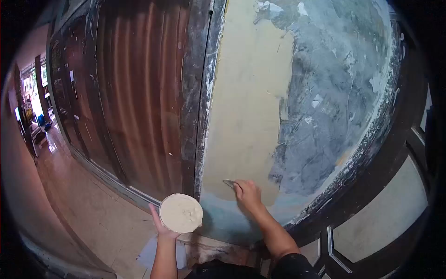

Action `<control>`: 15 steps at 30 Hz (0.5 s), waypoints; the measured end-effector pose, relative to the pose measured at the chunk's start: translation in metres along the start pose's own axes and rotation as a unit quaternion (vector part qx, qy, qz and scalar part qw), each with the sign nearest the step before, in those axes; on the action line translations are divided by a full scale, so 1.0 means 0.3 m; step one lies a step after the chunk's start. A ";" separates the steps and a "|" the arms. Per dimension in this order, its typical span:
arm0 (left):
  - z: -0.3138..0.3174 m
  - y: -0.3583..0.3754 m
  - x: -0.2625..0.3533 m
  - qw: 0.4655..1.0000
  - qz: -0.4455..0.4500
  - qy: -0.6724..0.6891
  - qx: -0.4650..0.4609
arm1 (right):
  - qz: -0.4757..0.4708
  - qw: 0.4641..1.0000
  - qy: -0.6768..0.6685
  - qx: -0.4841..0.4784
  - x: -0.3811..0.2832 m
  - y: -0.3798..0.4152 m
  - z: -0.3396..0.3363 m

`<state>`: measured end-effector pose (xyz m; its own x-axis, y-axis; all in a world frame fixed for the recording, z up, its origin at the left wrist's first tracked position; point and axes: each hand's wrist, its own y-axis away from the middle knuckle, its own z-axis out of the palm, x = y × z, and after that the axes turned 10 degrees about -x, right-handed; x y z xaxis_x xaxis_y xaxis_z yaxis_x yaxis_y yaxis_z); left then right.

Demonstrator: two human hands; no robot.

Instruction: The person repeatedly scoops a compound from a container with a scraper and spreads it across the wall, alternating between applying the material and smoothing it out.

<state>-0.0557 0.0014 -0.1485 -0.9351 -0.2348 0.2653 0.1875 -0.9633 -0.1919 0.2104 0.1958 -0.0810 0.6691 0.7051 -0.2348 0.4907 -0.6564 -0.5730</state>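
Note:
My left hand [161, 224] supports a round tub of putty [180, 213] from below and the side, its thumb up along the rim. Cream-coloured paste fills the tub, with a rougher patch on the right of its surface. Closed around a small putty knife [229, 182], my right hand [249, 193] is at the lower part of the wall. The blade points up and left over a smooth cream coat [251, 107]. Right of this coat is rough grey wall [325, 107]; a pale blue-green strip [227, 216] shows below it.
A dark frame post [193, 102] and a brown panelled door [139, 93] stand left of the wall. Dark framed panelling [385, 204] is at the right. Below, a white sheet [179, 253] lies on the tiled floor [102, 218], which runs back toward a bright opening.

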 end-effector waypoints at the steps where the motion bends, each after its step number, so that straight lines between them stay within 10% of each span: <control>1: 0.009 -0.002 0.001 1.000 0.009 0.017 0.018 | 0.001 1.000 0.000 0.001 -0.015 -0.029 -0.040; 4: 0.054 0.008 -0.002 0.999 0.021 -0.023 -0.015 | 0.023 0.983 -0.042 0.176 -0.051 -0.146 -0.218; 12: 0.060 0.045 0.025 0.999 0.035 -0.018 -0.021 | -0.005 1.000 0.006 -0.003 0.058 0.010 0.016; 15: 0.080 0.039 0.029 0.995 0.040 -0.064 -0.071 | 0.064 0.992 -0.007 0.109 0.047 -0.121 -0.143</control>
<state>-0.0546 -0.0151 -0.1258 -0.8716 -0.3328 0.3599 0.2061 -0.9149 -0.3470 0.2259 0.2181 -0.0299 0.7093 0.6250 -0.3259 0.2701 -0.6680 -0.6934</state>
